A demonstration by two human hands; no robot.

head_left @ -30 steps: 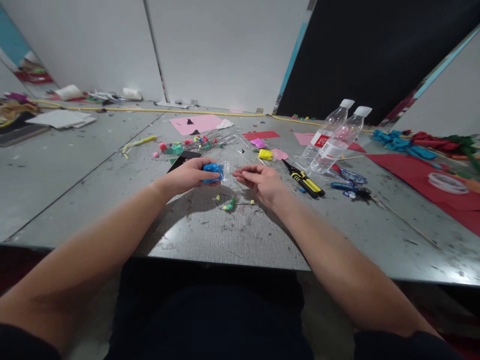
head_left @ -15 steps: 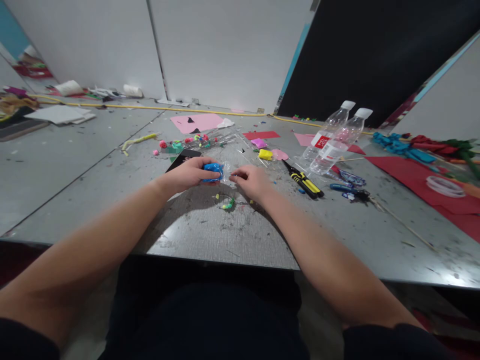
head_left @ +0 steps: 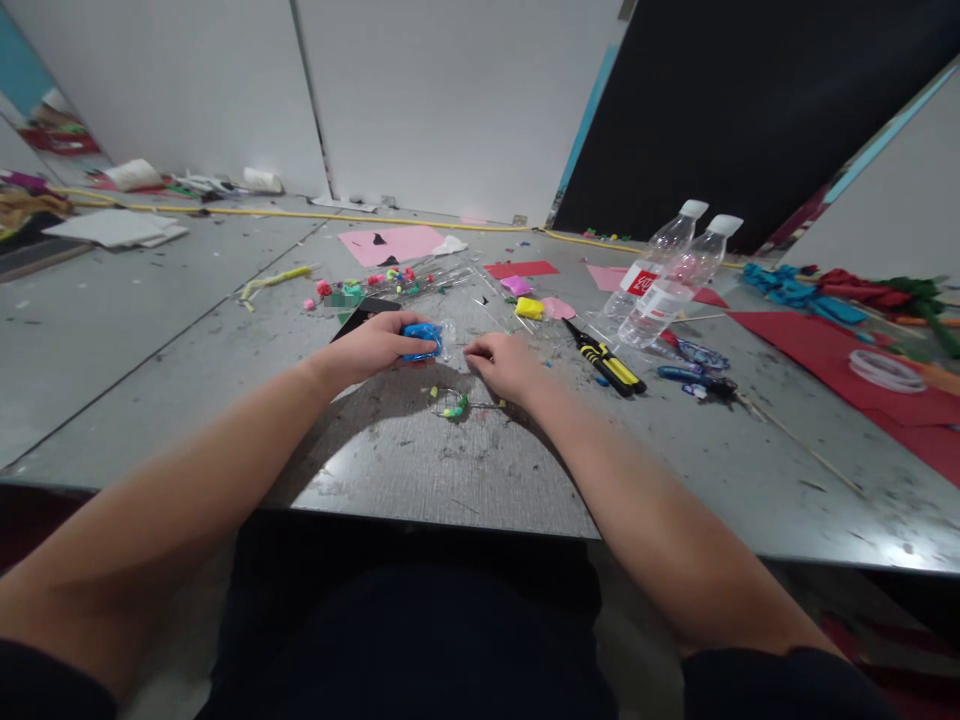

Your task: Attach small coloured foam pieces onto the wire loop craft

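A blue packet in clear plastic wrap (head_left: 421,342), its contents looking like soft clay, is gripped between the thumb and fingers of my left hand (head_left: 379,343). Its loose clear end points right. My right hand (head_left: 502,362) is a short way to the right of it, fingers pinched together; anything between the fingertips is too small to make out. On the table just below both hands lies a wire loop with green and yellow bits on it (head_left: 454,405). Partly behind my left hand is a flat black piece (head_left: 365,312).
Yellow-and-black pliers (head_left: 609,362) lie to the right, with two plastic bottles (head_left: 667,285) standing behind them. Yellow (head_left: 529,309) and pink (head_left: 517,285) packets lie beyond my hands. Colourful small beads or pompoms (head_left: 375,283) are scattered behind. Red sheets (head_left: 847,370) cover the far right.
My right hand has drawn slightly away to the right, widening the gap to the blue packet. My left hand keeps its hold and has shifted slightly left.
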